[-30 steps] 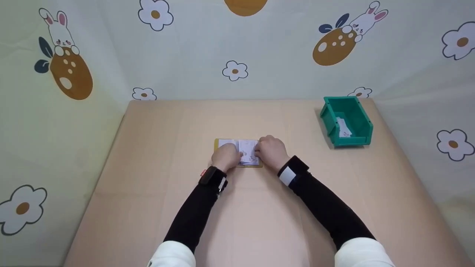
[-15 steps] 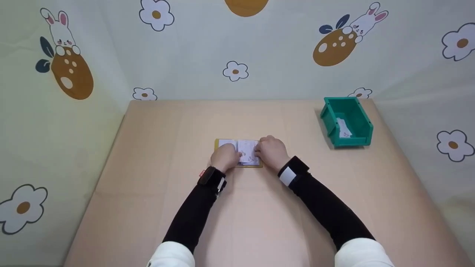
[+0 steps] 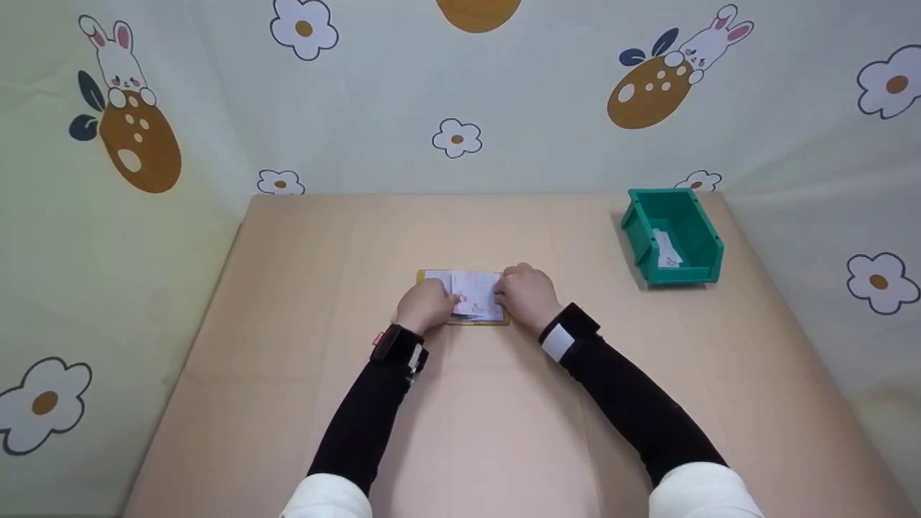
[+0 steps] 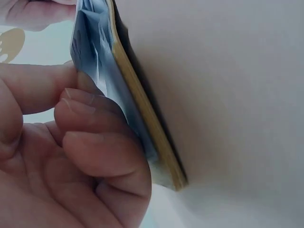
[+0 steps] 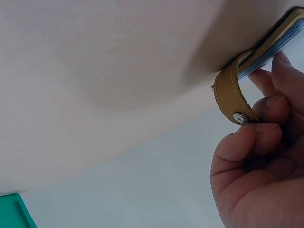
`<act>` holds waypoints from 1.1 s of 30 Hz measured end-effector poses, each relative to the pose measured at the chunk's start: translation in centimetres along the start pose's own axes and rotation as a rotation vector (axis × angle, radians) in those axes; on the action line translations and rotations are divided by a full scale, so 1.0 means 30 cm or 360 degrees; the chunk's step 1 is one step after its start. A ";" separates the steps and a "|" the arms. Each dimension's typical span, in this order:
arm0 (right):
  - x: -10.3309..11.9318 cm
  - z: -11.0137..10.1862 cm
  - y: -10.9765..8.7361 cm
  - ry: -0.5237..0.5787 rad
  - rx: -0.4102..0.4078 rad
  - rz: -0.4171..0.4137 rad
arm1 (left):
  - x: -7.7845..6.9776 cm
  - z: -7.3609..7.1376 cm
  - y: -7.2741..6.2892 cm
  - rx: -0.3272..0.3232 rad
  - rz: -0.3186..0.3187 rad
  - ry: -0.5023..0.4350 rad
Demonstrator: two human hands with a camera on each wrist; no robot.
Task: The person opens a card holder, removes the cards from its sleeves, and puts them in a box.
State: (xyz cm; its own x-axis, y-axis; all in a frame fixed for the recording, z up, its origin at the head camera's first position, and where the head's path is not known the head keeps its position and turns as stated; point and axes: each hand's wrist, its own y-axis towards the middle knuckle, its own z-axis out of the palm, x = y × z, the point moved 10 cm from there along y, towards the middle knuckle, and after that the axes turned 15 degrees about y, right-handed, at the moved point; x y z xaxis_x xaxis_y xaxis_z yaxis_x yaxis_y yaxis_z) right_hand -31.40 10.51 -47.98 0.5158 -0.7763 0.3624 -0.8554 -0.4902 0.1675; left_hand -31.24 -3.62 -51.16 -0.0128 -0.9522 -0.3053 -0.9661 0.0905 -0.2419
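Observation:
A small tan card holder [image 3: 420, 277] lies open on the table, its inner sleeves filled with pale printed cards. My left hand [image 3: 424, 306] pinches the free edge of a sleeve page [image 3: 475, 291], which is raised over the left half. In the left wrist view, thumb and forefinger meet at that page [image 4: 76, 47] while the other fingers curl beside the tan cover edge [image 4: 142, 104]. My right hand [image 3: 529, 295] grips the holder's right side. The right wrist view shows its fingers at the sleeves and at a curved strap [image 5: 228, 97] with a metal snap [image 5: 241, 118].
A green plastic bin [image 3: 683, 275] stands at the table's back right, with white paper pieces [image 3: 667, 250] inside. Patterned cloth [image 3: 360, 108] hangs behind the table [image 3: 302, 252] and along both sides.
My left hand has moved left and slightly up, drawing the sleeve page leftward across the holder's middle. My right hand stays at the right edge.

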 end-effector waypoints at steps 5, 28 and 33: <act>0.000 0.000 -0.005 -0.0011 0.0000 -0.0001 | 0.010 -0.003 -0.001 0.0005 0.0029 -0.0057; 0.006 -0.001 -0.001 -0.0021 0.0007 -0.0013 | 0.041 -0.069 -0.016 -0.0043 0.0156 -0.0158; 0.007 -0.002 -0.001 -0.0009 0.0000 -0.0009 | 0.042 -0.091 -0.029 -0.0033 0.0126 -0.0206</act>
State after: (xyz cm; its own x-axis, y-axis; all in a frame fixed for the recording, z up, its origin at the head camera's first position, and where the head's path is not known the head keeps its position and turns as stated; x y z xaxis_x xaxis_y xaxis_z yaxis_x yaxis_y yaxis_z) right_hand -31.26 10.40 -47.85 0.5207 -0.7758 0.3563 -0.8526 -0.4944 0.1694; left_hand -31.14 -5.69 -48.81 -0.0569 -0.8965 -0.4393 -0.9685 0.1564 -0.1939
